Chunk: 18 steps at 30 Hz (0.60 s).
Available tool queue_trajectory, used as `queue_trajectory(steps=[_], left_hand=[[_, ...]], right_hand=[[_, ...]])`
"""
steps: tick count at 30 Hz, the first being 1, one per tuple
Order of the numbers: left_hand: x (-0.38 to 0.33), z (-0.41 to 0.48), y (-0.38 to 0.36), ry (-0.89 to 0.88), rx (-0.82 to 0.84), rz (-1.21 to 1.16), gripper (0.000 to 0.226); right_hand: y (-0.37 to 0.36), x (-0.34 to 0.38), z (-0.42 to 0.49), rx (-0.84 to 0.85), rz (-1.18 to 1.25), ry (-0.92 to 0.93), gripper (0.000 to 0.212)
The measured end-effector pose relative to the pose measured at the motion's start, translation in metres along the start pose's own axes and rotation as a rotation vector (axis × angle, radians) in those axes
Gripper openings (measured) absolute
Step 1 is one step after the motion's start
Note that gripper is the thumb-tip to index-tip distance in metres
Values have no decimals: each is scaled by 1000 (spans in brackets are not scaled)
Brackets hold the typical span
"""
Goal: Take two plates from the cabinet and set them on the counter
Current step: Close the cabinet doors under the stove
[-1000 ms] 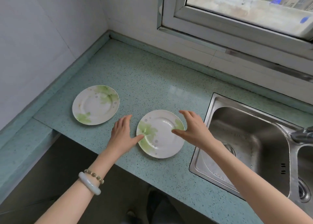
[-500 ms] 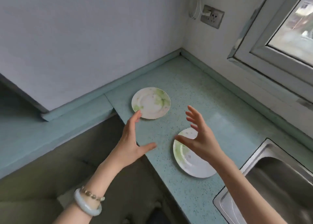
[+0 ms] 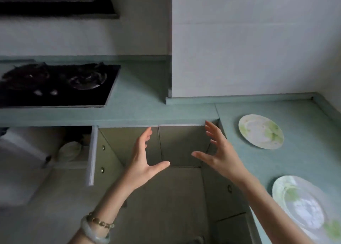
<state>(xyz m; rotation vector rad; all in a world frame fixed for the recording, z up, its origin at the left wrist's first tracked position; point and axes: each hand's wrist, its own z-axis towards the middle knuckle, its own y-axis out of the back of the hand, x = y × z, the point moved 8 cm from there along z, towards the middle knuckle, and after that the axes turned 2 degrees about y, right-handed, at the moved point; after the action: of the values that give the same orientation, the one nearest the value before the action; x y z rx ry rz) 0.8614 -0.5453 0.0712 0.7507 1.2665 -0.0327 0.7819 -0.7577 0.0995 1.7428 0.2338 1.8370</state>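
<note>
1. A kitchen corner with white walls and a pale green speckled counter [image 3: 304, 151] that runs along the wall and turns toward the camera on the right.
2. The left hand [image 3: 142, 162] and the right hand [image 3: 219, 155] hang in the air in front of the counter's inner corner, palms facing each other, fingers spread wide and holding nothing.
3. A pale bangle [image 3: 94, 233] and a beaded bracelet [image 3: 100, 222] sit on the left wrist.
4. To the right of the right hand, the far plate [image 3: 261, 131] lies flat on the counter, white with green leaf marks.
5. The near plate [image 3: 302, 206] lies flat on the same counter, closer to the camera than the far plate and apart from it.
6. Left of the left hand, a cabinet [image 3: 73, 151] below the counter stands with its door [image 3: 91, 155] open; pale dishes show dimly inside.
7. Above that cabinet, a black gas hob [image 3: 55, 84] is set into the counter.
</note>
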Motion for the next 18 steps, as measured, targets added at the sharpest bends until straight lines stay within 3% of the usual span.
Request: queue_trajectory(steps=[11,18], left_hand=[[93,-203,210,128,-291,54,101],[138,-311,307,198,-455,85,96]], right_hand=[[-225,132,-50,231,25,171,93],[-340,208,-84,357,10,275,86]])
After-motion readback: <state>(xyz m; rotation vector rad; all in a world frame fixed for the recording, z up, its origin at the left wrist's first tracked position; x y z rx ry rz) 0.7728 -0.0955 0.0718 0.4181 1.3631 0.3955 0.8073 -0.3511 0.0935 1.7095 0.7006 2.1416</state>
